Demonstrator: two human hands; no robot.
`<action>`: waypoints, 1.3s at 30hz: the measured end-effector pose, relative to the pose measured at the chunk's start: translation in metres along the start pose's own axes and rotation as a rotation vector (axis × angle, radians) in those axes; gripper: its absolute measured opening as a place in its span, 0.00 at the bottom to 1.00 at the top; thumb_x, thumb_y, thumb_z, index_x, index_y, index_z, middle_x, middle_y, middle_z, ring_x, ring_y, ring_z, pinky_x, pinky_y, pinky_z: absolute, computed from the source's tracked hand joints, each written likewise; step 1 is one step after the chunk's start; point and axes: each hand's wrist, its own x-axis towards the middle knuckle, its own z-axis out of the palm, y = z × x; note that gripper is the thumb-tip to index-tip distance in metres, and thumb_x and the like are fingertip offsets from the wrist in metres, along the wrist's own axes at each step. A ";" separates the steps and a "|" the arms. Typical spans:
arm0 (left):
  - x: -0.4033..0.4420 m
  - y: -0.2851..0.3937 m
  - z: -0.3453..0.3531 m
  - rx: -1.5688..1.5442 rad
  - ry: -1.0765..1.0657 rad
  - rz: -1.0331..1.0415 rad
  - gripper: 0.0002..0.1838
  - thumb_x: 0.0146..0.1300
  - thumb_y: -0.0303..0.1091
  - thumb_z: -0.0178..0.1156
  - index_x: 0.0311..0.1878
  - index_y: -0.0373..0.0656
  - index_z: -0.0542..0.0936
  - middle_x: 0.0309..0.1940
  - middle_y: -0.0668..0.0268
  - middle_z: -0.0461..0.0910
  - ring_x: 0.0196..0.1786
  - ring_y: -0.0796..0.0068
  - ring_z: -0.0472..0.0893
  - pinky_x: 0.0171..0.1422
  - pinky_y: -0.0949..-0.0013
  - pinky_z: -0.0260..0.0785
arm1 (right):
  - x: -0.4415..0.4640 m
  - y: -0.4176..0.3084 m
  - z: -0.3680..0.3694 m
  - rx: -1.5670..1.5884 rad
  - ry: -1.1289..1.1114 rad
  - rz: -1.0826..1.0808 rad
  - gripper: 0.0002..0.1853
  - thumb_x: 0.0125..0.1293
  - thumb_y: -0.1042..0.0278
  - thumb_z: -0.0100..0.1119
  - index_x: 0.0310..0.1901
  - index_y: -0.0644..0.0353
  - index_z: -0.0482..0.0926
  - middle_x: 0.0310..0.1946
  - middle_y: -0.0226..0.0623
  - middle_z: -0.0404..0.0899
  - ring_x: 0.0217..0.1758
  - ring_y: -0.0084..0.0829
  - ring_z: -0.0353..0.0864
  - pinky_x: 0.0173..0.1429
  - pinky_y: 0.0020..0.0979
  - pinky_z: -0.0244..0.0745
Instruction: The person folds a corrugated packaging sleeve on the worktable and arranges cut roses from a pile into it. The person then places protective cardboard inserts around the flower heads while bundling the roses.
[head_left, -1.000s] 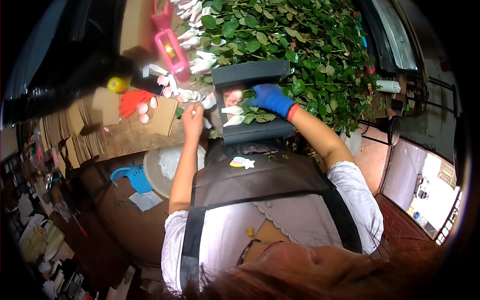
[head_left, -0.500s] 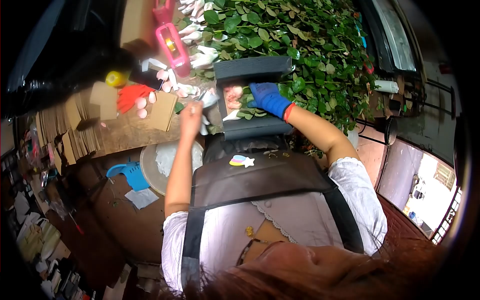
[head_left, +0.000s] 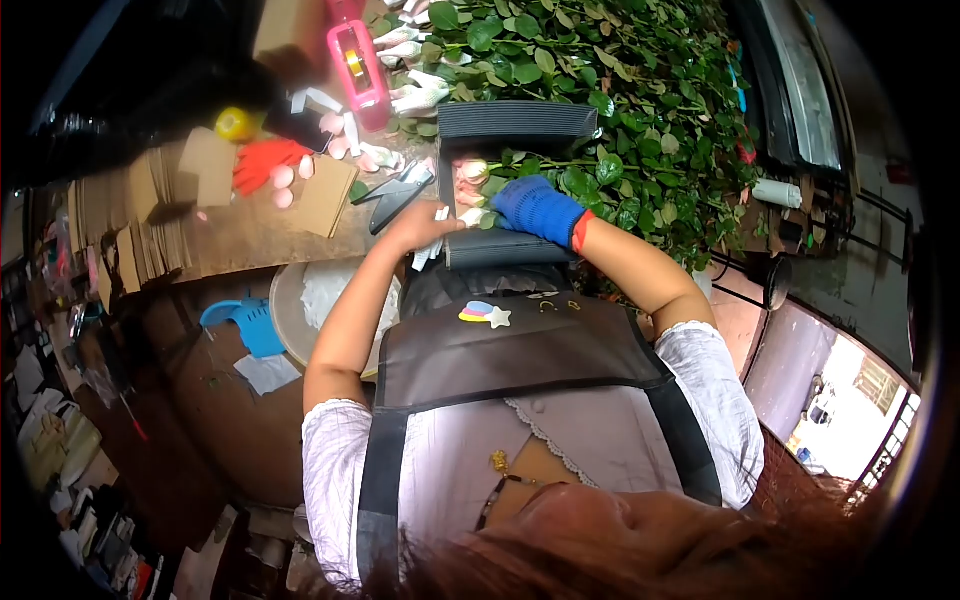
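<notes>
My bare left hand (head_left: pixel 418 231) is at the near left side of a dark ridged holder (head_left: pixel 515 122), fingers pinched together at a pale rose head. What they hold is too small to make out. My right hand (head_left: pixel 540 212), in a blue glove with a red cuff, curls over the stems of roses lying in the holder. Pink rose heads (head_left: pixel 470 178) rest at the holder's left side, their leafy stems running right under the glove. Scissors (head_left: pixel 400 194) lie beside my left hand. White paper strips (head_left: pixel 428 252) hang just below it.
Many leafy rose stems (head_left: pixel 620 90) cover the table's right, with white-wrapped heads (head_left: pixel 418 92) at their left. A pink tape dispenser (head_left: pixel 358 75), red glove (head_left: pixel 268 165), yellow roll (head_left: pixel 235 124) and cardboard pieces (head_left: pixel 327 195) lie left. Below are a round tub (head_left: pixel 283 318) and blue basket (head_left: pixel 258 330).
My left hand has moved right and down to the holder's edge; the scissors now lie on the table beside it. My gloved right hand has shifted slightly down over the stems.
</notes>
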 end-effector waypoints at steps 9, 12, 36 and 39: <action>-0.027 0.011 0.036 -0.282 0.390 0.000 0.14 0.71 0.42 0.61 0.38 0.38 0.77 0.25 0.64 0.78 0.31 0.72 0.76 0.38 0.63 0.69 | 0.017 0.002 0.016 -0.127 0.073 -0.077 0.10 0.62 0.67 0.57 0.36 0.58 0.88 0.36 0.46 0.88 0.39 0.43 0.89 0.39 0.44 0.81; -0.041 0.004 0.039 -0.019 0.552 -0.085 0.15 0.72 0.43 0.60 0.38 0.38 0.76 0.26 0.56 0.78 0.31 0.63 0.77 0.39 0.59 0.70 | 0.016 0.004 0.022 -0.178 0.093 -0.089 0.10 0.61 0.69 0.57 0.36 0.58 0.88 0.35 0.45 0.88 0.38 0.43 0.89 0.37 0.45 0.80; 0.016 0.014 0.018 0.177 0.413 0.239 0.53 0.37 0.51 0.84 0.65 0.41 0.68 0.77 0.39 0.47 0.79 0.36 0.50 0.81 0.47 0.49 | 0.004 0.017 0.000 -0.004 0.217 -0.069 0.14 0.65 0.53 0.58 0.46 0.50 0.79 0.31 0.44 0.85 0.37 0.48 0.85 0.42 0.48 0.78; 0.019 0.007 0.020 0.184 0.428 0.270 0.51 0.38 0.53 0.83 0.65 0.43 0.71 0.78 0.40 0.45 0.79 0.36 0.49 0.80 0.46 0.50 | 0.019 0.021 0.018 0.023 0.242 -0.059 0.12 0.63 0.56 0.59 0.43 0.51 0.80 0.32 0.44 0.85 0.36 0.49 0.86 0.40 0.49 0.78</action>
